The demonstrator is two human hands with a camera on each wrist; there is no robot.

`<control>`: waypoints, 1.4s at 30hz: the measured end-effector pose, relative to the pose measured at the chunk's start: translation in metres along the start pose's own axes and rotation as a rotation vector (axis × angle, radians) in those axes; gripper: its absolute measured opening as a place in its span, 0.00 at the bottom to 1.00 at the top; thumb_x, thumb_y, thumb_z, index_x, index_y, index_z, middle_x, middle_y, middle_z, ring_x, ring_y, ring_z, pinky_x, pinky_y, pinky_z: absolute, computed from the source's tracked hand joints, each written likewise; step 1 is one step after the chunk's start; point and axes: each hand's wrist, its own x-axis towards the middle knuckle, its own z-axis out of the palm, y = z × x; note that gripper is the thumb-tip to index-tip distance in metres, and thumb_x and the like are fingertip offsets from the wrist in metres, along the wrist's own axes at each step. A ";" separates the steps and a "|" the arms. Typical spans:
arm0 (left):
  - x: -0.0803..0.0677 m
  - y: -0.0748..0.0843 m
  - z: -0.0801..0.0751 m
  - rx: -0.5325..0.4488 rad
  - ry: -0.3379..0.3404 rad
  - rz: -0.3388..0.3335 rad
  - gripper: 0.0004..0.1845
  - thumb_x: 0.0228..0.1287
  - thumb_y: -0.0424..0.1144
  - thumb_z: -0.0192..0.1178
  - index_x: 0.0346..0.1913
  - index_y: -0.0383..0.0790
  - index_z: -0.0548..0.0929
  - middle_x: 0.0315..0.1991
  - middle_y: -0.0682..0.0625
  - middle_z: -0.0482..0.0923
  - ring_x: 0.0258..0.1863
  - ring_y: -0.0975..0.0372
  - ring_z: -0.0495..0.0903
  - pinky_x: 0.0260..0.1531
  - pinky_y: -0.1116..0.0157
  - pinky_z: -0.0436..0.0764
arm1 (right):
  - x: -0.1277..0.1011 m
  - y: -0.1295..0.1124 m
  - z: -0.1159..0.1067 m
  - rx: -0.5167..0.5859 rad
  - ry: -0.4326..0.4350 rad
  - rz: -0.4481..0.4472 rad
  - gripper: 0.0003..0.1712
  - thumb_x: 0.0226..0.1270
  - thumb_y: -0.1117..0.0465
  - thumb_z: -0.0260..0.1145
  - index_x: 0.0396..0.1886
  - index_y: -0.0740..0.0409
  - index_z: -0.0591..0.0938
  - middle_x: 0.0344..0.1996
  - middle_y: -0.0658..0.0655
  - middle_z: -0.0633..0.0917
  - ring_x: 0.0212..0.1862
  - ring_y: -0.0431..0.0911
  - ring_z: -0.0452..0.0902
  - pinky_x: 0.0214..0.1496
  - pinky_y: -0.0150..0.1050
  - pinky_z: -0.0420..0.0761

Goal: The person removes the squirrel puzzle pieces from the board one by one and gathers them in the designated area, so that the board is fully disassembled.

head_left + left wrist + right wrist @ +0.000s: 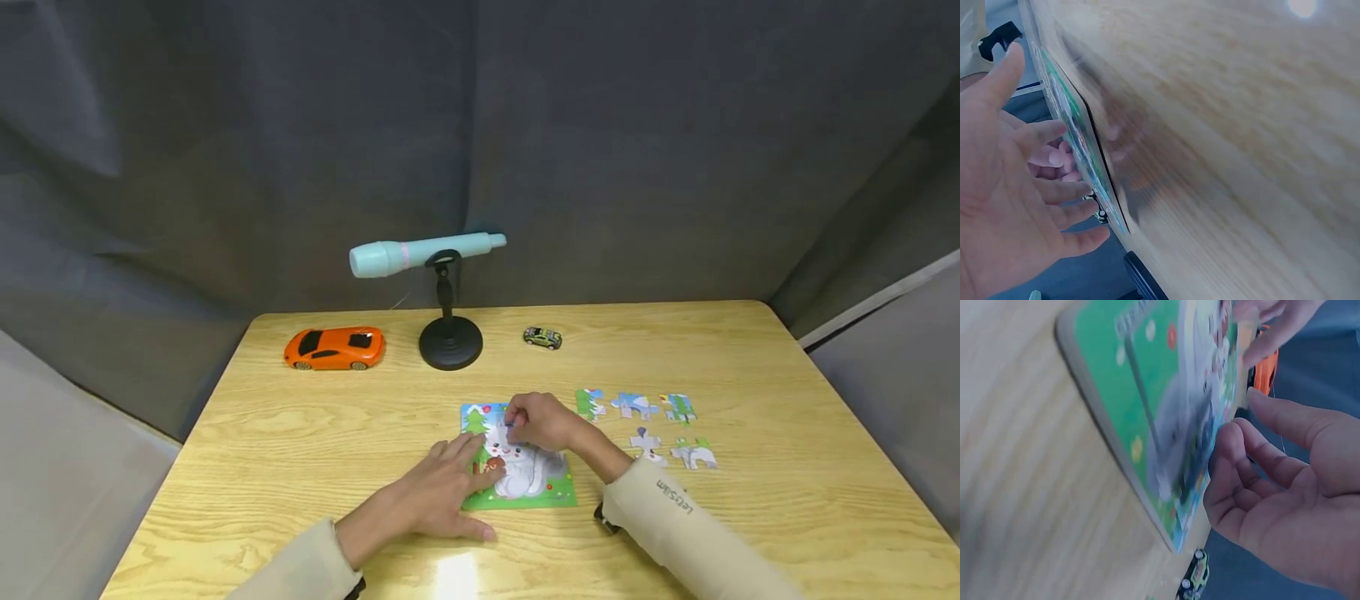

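A jigsaw puzzle board (555, 496) with a white and grey animal, a green tree and grass lies at the table's middle. My left hand (442, 487) rests on its left side with fingers spread and the thumb on the table side; in the left wrist view the left hand (1022, 194) grips nothing. Over the board's upper part, my right hand (546, 421) bends its fingers down and appears to pinch a small bluish-grey puzzle piece (510, 427), mostly hidden by the fingertips. In the right wrist view the right hand (1272, 469) has curled fingers close to the board's surface.
Several loose puzzle pieces (681, 407) lie right of the board, beyond my right forearm. Along the back stand an orange toy car (335, 348), a light-blue microphone (431, 252) on a black stand (451, 342), and a small green toy car (542, 337). Dark curtains enclose the table.
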 end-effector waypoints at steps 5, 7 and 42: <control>-0.008 0.002 -0.001 -0.028 -0.052 -0.044 0.42 0.55 0.74 0.48 0.70 0.58 0.64 0.73 0.30 0.48 0.74 0.42 0.49 0.65 0.41 0.59 | -0.001 -0.004 0.009 -0.003 -0.033 0.005 0.10 0.58 0.65 0.68 0.39 0.61 0.80 0.24 0.50 0.77 0.25 0.40 0.70 0.27 0.30 0.70; -0.009 0.003 -0.002 -0.032 -0.074 -0.055 0.43 0.55 0.74 0.48 0.71 0.59 0.63 0.73 0.29 0.48 0.74 0.42 0.48 0.66 0.40 0.58 | -0.002 -0.006 0.011 -0.012 -0.032 0.000 0.11 0.57 0.65 0.69 0.40 0.61 0.80 0.24 0.50 0.77 0.25 0.40 0.70 0.27 0.31 0.70; -0.012 0.002 -0.009 -0.151 -0.196 -0.123 0.45 0.56 0.74 0.47 0.73 0.57 0.56 0.75 0.33 0.40 0.76 0.47 0.39 0.68 0.40 0.51 | 0.000 -0.012 0.019 0.034 -0.040 0.004 0.06 0.61 0.68 0.64 0.38 0.61 0.80 0.26 0.52 0.79 0.26 0.40 0.71 0.28 0.30 0.71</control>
